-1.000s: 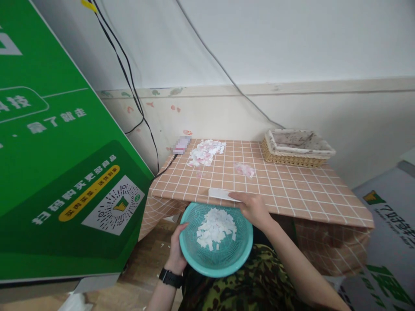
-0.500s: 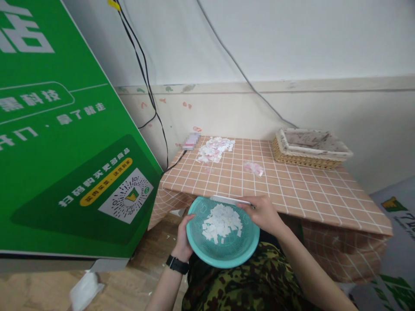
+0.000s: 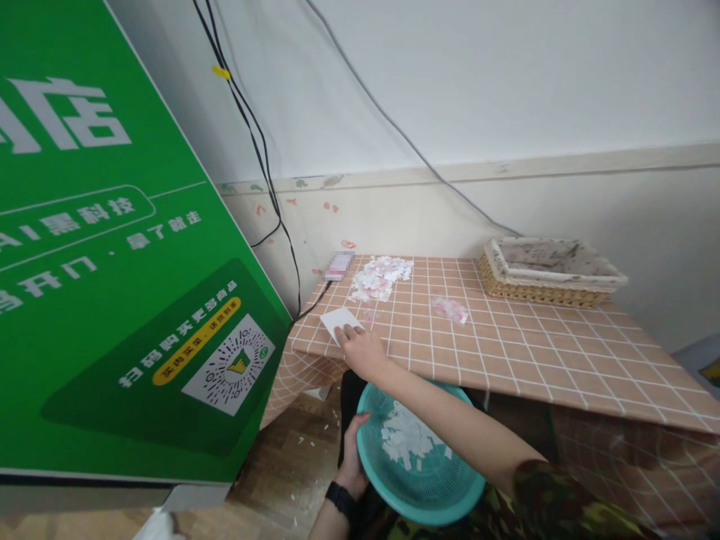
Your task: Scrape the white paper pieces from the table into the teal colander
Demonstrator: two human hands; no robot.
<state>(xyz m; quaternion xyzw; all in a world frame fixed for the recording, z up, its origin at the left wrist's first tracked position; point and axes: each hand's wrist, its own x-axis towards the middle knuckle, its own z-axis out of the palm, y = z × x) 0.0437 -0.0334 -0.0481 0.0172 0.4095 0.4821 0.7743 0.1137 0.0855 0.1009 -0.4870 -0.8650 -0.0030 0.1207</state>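
My left hand (image 3: 353, 454) grips the left rim of a teal plastic basin (image 3: 419, 491) held below the table's front edge; white paper scraps (image 3: 406, 440) lie inside it. My right hand (image 3: 361, 350) reaches across to the table's front left part and pinches a white card (image 3: 339, 320) that rests flat on the tiled cloth. My right forearm crosses over the basin and hides part of it. A heap of white and pink paper scraps (image 3: 378, 276) lies farther back on the table, with a smaller pink heap (image 3: 450, 308) to its right.
The low table (image 3: 534, 352) has an orange tiled cloth. A wicker tray (image 3: 551, 271) stands at its back right, a small pink device (image 3: 339, 265) with a black cable at the back left. A big green sign board (image 3: 112, 285) leans on the left. Scraps dot the wooden floor.
My right hand has carried the white card from the table's front edge above the basin to the front left part of the table. The basin has dropped lower and to the right.
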